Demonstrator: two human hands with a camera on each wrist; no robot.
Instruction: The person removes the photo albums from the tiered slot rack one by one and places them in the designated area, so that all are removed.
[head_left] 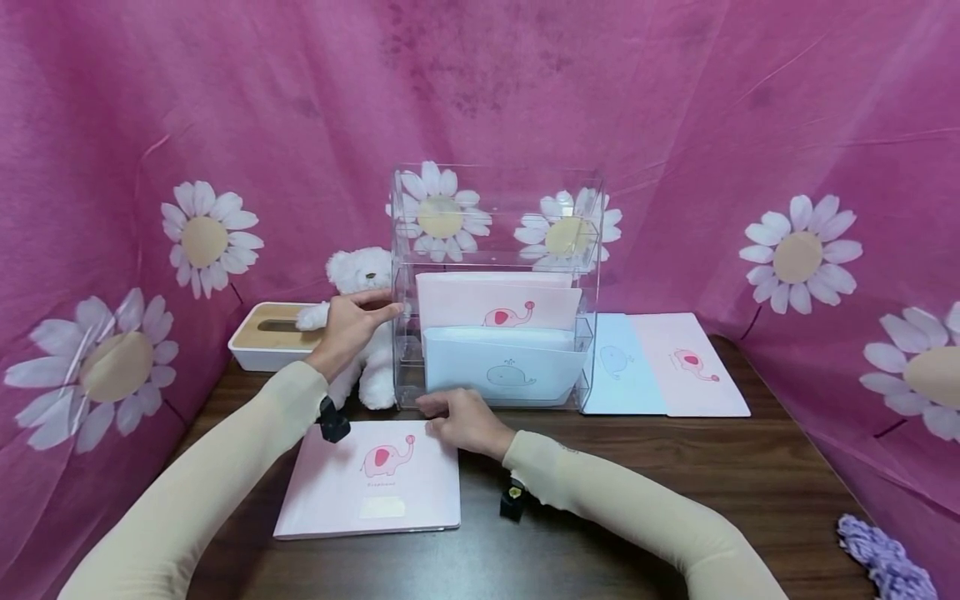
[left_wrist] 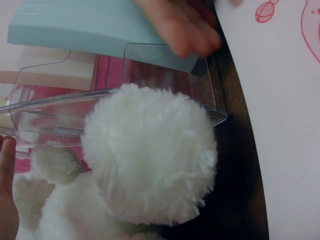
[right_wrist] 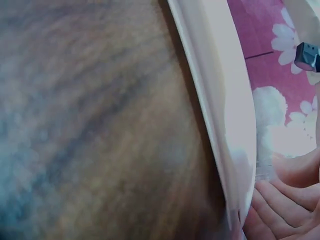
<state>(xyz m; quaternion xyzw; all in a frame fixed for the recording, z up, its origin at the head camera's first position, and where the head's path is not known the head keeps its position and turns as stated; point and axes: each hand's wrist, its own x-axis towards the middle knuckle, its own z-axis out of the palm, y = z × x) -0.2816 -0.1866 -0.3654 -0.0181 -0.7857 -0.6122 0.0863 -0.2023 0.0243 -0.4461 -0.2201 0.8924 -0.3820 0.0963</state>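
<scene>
White box that stood left, your left hand (head_left: 352,325), grip spread against the clear rack (head_left: 480,265), elephant folder (head_left: 341,492) that lay on the counter (head_left: 637,483), your right hand (head_left: 471,423), grip loosely spread at its corner, rack that held pink folders (head_left: 457,308) behind blue folders (head_left: 457,367)
</scene>
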